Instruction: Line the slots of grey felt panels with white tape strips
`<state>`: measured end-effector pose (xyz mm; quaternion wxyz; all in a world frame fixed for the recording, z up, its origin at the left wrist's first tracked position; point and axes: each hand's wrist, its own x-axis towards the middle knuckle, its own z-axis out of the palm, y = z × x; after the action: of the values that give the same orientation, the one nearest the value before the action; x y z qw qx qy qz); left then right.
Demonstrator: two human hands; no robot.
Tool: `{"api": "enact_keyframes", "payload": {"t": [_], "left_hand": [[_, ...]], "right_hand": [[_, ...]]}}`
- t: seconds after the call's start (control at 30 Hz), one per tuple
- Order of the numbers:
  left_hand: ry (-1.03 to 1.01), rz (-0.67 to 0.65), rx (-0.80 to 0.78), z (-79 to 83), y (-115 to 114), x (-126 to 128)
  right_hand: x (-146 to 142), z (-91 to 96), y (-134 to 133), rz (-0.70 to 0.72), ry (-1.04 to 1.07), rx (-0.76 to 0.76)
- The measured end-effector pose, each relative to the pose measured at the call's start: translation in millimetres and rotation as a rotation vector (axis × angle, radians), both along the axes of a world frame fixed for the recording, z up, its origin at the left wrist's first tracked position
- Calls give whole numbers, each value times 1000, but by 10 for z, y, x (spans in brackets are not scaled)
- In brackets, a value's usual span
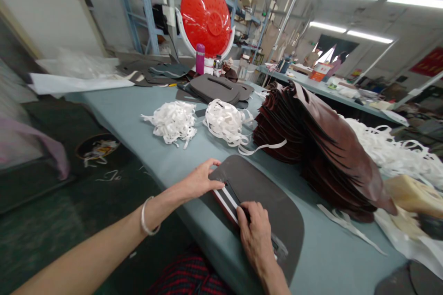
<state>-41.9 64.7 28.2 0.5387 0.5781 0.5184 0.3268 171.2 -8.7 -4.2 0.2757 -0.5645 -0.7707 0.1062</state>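
Dark gray panel (266, 184) lies flat on the blue-green desk (328, 251), at the near edge, directly in front of the person. Two white strips (228, 199) run parallel along its left side, with a dark red-brown edge showing next to them.

Left hand (199, 180): at the panel's far left corner, thumb by the strip ends, index finger spread away from it; can't tell if it's pinching. Right hand (256, 233): on the panel, fingers curled, thumb against the strips; can't tell what's under the fingers.

Beyond the panel: two tangled piles of white tape, left pile (175, 122) and right pile (224, 122), side by side. Stack of gray panels (214, 88) behind them. Big fanned stack of brown sheets (332, 156) to the right, yellowish block (411, 193) past it.
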Motion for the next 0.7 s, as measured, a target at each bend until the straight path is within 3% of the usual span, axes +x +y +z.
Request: {"api": "enact_keyframes", "payload": {"t": [0.13,0.23,0.3,0.37,0.5,0.7], "left_hand": [[413,147,395,-128,-135,-10],[495,1,593,-225,-325,-3],[483,-75,617,-261,-425,11],[482,-57,623,-273,-473,26],[523,-56,624,-256,-464,36],[646,-119,644,-297,-433,27]], "right_hand": [[-17,9,-2,-24,-96,15],[-55,-8,10,-22,-139,48],[-110,-16,32,-31,-150,66],[-191,-13,69,-48,-162,65],[-389,5,173,-43,-177,31],[-539,8,218,25,-200,99]]}}
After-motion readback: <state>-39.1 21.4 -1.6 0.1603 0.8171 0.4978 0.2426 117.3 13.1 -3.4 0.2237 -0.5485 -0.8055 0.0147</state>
